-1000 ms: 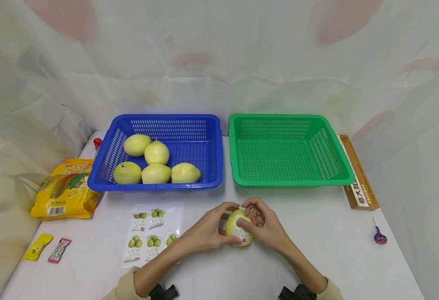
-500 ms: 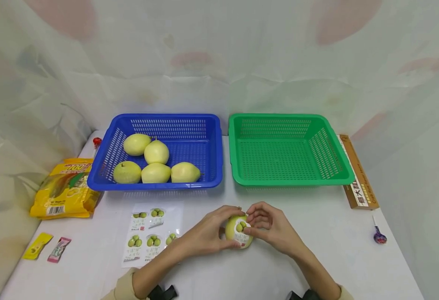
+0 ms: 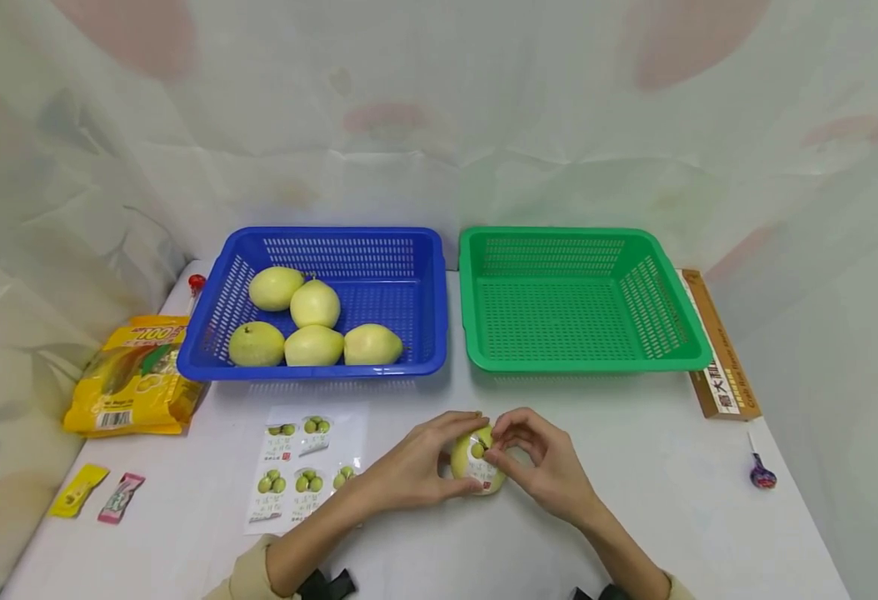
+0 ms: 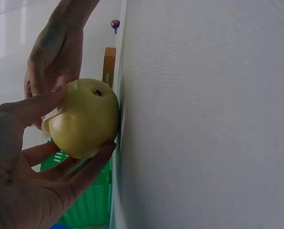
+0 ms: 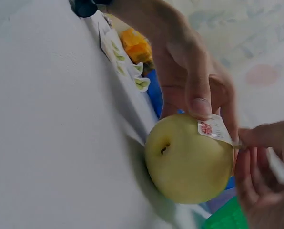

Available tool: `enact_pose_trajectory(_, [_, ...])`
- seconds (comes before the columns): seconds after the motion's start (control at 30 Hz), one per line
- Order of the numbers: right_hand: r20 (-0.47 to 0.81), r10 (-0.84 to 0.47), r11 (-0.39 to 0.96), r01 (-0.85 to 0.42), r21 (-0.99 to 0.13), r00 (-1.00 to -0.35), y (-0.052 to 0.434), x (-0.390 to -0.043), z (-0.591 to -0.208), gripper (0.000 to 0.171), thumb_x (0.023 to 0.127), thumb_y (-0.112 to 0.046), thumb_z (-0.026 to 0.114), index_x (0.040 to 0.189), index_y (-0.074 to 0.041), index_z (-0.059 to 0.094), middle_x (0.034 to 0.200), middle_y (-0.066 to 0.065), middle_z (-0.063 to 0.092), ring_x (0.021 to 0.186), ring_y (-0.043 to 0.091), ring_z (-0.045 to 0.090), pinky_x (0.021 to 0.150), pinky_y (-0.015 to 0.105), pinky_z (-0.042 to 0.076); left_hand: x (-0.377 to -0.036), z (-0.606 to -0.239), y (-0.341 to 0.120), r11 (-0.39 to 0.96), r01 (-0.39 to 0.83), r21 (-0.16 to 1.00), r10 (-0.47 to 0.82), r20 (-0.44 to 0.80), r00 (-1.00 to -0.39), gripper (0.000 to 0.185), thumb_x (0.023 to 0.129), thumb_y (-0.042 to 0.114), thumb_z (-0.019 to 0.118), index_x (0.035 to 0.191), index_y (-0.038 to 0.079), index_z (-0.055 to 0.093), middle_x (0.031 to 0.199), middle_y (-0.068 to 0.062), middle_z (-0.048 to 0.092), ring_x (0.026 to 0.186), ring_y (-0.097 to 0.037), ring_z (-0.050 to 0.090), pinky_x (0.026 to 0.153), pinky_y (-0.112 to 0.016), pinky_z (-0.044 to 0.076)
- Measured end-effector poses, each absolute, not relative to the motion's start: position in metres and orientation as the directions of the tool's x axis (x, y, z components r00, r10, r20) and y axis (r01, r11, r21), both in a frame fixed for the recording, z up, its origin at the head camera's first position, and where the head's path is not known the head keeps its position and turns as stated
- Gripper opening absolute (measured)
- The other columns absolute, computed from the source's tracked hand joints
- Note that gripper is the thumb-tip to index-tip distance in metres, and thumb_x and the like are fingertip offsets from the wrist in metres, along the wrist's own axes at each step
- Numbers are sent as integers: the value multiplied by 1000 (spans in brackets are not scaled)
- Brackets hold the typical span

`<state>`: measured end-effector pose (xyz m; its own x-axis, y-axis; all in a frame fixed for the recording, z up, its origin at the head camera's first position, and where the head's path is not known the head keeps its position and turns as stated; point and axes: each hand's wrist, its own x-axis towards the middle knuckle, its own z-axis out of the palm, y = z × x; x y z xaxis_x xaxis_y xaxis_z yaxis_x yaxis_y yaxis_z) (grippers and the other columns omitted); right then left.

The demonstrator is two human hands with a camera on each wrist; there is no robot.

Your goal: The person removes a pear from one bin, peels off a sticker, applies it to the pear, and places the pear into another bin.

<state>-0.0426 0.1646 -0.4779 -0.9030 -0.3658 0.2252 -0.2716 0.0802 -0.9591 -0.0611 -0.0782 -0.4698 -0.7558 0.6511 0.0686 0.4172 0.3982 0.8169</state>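
Steadily cradled against the near middle of the white table (image 3: 634,500) by a curled left hand (image 3: 416,467), pear (image 3: 467,467) held still while right hand (image 3: 540,462) fingertips pinch and smooth its sticker (image 3: 481,467).

bare table (image 3: 634,467) lies right of the hands; sticker sheet (image 3: 300,467) lies left, baskets (image 3: 454,317) behind.
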Motion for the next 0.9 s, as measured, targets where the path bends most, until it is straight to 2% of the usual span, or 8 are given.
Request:
enact_pose_trajectory(0.13, [120, -331, 209, -197, -958, -936, 165, -45, -478, 25, 93, -5, 84, 117, -4, 74, 113, 17, 72, 88, 5, 68, 77, 20, 64, -61, -471, -78, 396, 387, 833, 636, 55, -770, 80, 89, 27, 91, 156, 1, 54, 157, -16, 60, 138, -31, 65, 94, -22, 63])
enact_pose_trajectory(0.27, [74, -312, 220, -148, -964, -947, 164, -44, -480, 9, 97, -8, 80, 106, -6, 78, 109, 14, 75, 93, 2, 70, 78, 20, 64, -60, -471, -78, 408, 376, 832, 623, 48, -781, 81, 89, 28, 91, 155, 0, 55, 157, -16, 60, 140, -31, 64, 98, -26, 63])
enact_pose_trajectory(0.3, [96, -308, 209, -165, -964, -947, 163, -43, -481, 7, 99, -7, 79, 105, -5, 78, 110, 15, 75, 97, 3, 70, 80, 21, 65, -60, -471, -78, 414, 376, 829, 618, 47, -785, 80, 89, 28, 91, 155, 0, 55, 157, -17, 60, 141, -32, 63, 101, -27, 63])
enact_pose_trajectory(0.47, [229, -283, 162, -282, -946, -931, 155, -37, -484, 5, 102, -6, 74, 106, -9, 75, 112, 10, 74, 108, 10, 70, 90, 22, 63, -61, -473, -78, 401, 313, 861, 591, 18, -807, 80, 91, 27, 89, 156, -3, 54, 158, -20, 59, 141, -34, 63, 97, -24, 64])
enact_pose_trajectory(0.53, [283, -293, 132, -332, -934, -913, 154, -35, -484, 10, 102, -3, 73, 108, -10, 74, 113, 9, 73, 108, 14, 70, 95, 22, 62, -62, -474, -78, 384, 265, 884, 581, -9, -814, 80, 91, 25, 89, 157, -4, 52, 159, -21, 57, 139, -34, 64, 93, -20, 64])
enact_pose_trajectory(0.7, [400, -359, 32, -439, -898, -843, 155, -34, -485, 24, 97, 14, 69, 109, -7, 72, 112, 14, 70, 113, 13, 68, 103, 21, 60, -63, -475, -81, 351, 178, 919, 577, -62, -814, 82, 93, 25, 87, 158, -6, 48, 160, -22, 56, 133, -31, 66, 89, -16, 63])
enact_pose_trajectory(0.83, [441, -411, -45, -465, -884, -798, 159, -36, -487, 29, 95, 21, 66, 111, -4, 70, 110, 16, 69, 114, 11, 68, 104, 23, 60, -65, -475, -82, 345, 197, 918, 595, -52, -802, 79, 94, 26, 85, 159, -3, 50, 159, -20, 57, 129, -30, 67, 87, -16, 64])
enact_pose_trajectory(0.9, [450, -437, -76, -467, -881, -779, 162, -37, -489, 30, 95, 22, 65, 112, -3, 70, 110, 16, 70, 113, 12, 69, 105, 24, 59, -66, -475, -83, 346, 226, 910, 607, -33, -794, 72, 94, 23, 84, 157, 3, 55, 159, -21, 56, 134, -34, 65, 86, -15, 63])
